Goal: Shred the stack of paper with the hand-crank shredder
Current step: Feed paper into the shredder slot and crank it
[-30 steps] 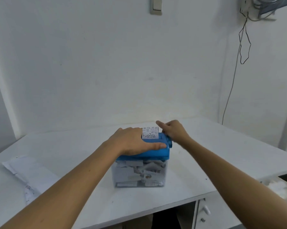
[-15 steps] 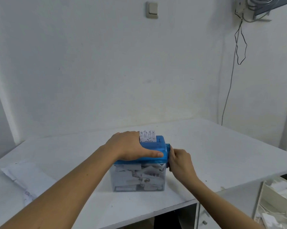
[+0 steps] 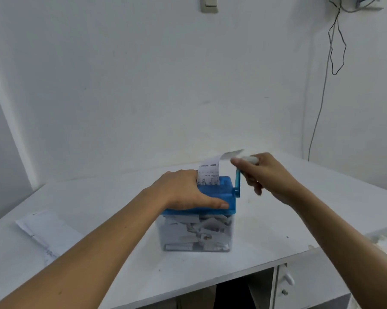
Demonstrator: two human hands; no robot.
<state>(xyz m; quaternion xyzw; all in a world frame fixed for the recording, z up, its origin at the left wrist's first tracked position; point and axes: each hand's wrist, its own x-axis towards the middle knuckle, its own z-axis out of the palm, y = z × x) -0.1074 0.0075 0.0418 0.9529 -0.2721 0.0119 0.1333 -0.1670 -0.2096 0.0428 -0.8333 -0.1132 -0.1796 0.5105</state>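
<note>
Hands [image 3: 185,192] on shredder [image 3: 219,197], crank [image 3: 237,182]

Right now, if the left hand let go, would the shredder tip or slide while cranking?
Probably it would shift: the shredder looks light, a clear plastic bin holding only paper scraps. The crank sits high on one side, so turning force could rock it. The left hand pressing the lid suggests that.

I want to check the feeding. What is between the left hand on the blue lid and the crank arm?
In the head view, the printed paper strip stands in the slot between the left hand and the crank arm.
</note>
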